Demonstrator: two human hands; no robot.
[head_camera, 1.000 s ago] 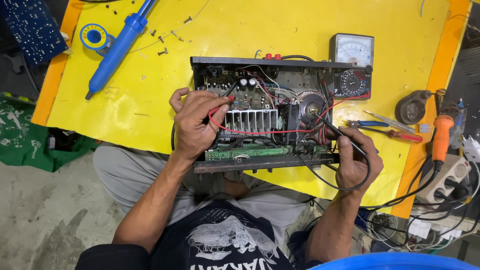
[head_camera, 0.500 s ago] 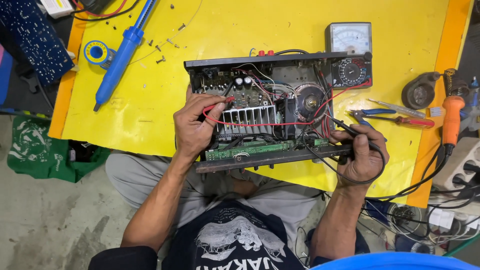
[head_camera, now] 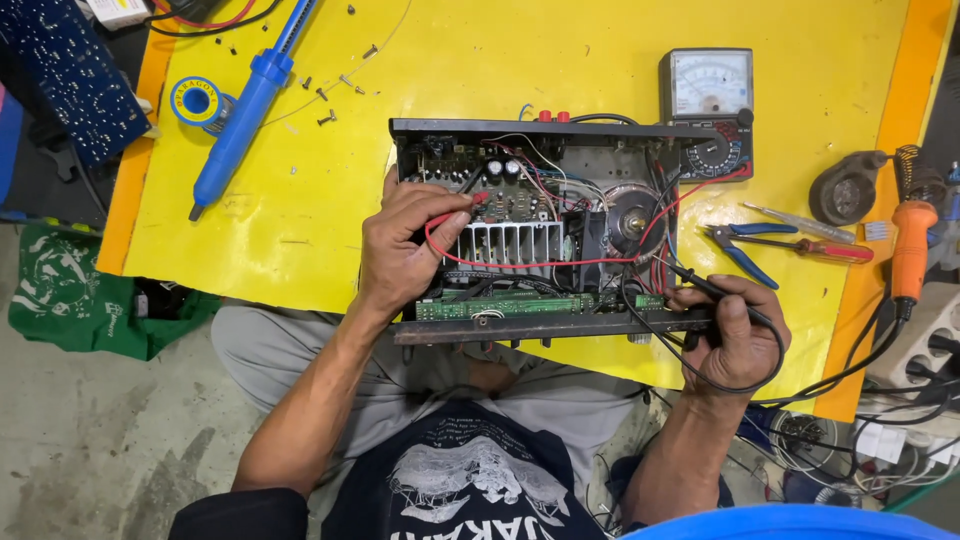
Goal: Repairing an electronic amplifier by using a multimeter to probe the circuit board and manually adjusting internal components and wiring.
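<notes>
An opened black amplifier chassis (head_camera: 540,128) lies on a yellow table (head_camera: 480,60), showing circuit boards, a finned heatsink (head_camera: 505,243) and a round transformer (head_camera: 632,213). My left hand (head_camera: 405,250) pinches a red test probe (head_camera: 462,208), its tip on the board beside the heatsink. My right hand (head_camera: 732,335) grips a black test probe (head_camera: 700,285) at the chassis' front right corner. Red and black leads run from the probes to an analog multimeter (head_camera: 708,105) behind the chassis.
A blue desoldering pump (head_camera: 245,105), a solder reel (head_camera: 198,100) and loose screws lie at the left. Pliers (head_camera: 745,250), a red screwdriver (head_camera: 830,250) and an orange soldering iron (head_camera: 910,250) sit at the right, by a power strip (head_camera: 925,335). A blue circuit board (head_camera: 60,75) is far left.
The view has shifted slightly. Both hands have kept their probes on the amplifier, with the left hand's red probe staying near the heatsink.
</notes>
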